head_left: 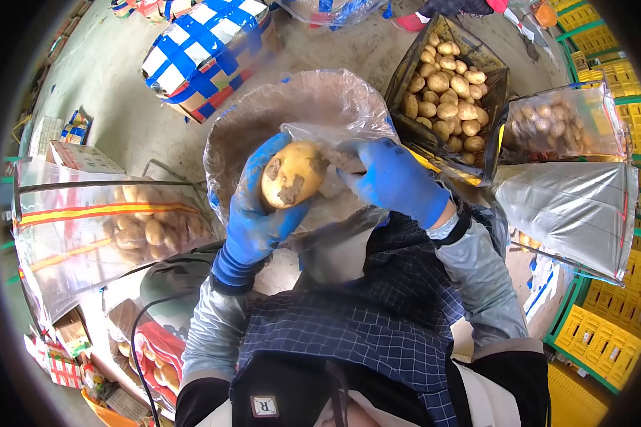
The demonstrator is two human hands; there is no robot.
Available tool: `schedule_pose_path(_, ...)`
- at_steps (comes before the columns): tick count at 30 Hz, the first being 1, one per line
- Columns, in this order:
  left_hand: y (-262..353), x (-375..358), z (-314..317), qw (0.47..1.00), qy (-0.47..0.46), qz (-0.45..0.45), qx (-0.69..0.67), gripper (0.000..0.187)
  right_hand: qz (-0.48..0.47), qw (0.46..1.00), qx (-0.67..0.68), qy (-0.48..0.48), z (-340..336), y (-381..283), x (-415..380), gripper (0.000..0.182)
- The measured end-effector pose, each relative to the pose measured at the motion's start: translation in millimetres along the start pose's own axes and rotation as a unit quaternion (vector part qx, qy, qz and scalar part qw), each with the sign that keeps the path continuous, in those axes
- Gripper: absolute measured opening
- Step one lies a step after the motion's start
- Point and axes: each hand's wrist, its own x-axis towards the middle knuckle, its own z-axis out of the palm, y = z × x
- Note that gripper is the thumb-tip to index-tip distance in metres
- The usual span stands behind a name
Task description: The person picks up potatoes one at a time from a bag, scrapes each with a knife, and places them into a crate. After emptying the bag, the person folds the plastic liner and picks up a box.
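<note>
Both hands wear blue gloves with dirty fingertips. My left hand (253, 206) is wrapped round a large potato (292, 175), whose yellow skin has brown patches. Just right of the potato is my right hand (392, 178), its fingers bent toward a piece of clear plastic film (335, 146); whether they pinch the film is too blurred to tell. Beneath both hands stands a round container lined with clear plastic (228, 135), brown inside.
A black crate (399, 75) of potatoes stands at the upper right, beside plastic-lined bags (566, 213). On the left is a clear bag (64, 235) of potatoes. A taped box (206, 53) sits at the upper left, yellow crates (602, 341) at the far right. Part of another person (456, 7) shows at the top.
</note>
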Motion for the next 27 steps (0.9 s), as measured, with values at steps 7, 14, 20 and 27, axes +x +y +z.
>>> schedule_pose_path(7,-9.9,2.3,-0.4,0.989,0.013,0.056,0.134,0.078,-0.080,0.995,-0.031,-0.051,-1.8,-31.4,-17.6,0.017)
schedule_pose_path(14,-11.9,-1.9,0.3,0.993,0.010,0.037,0.112,0.075,-0.019,0.986,-0.168,-0.005,-9.6,-21.1,-4.1,0.010)
schedule_pose_path(20,-15.2,-5.2,3.9,0.973,0.028,0.029,0.227,0.076,-0.118,0.949,-0.292,0.006,-9.4,-43.3,-2.7,0.006)
schedule_pose_path(27,-22.5,-9.8,6.5,0.968,0.017,0.038,0.247,0.073,-0.002,0.946,-0.324,-0.028,-1.0,7.9,6.9,0.004)
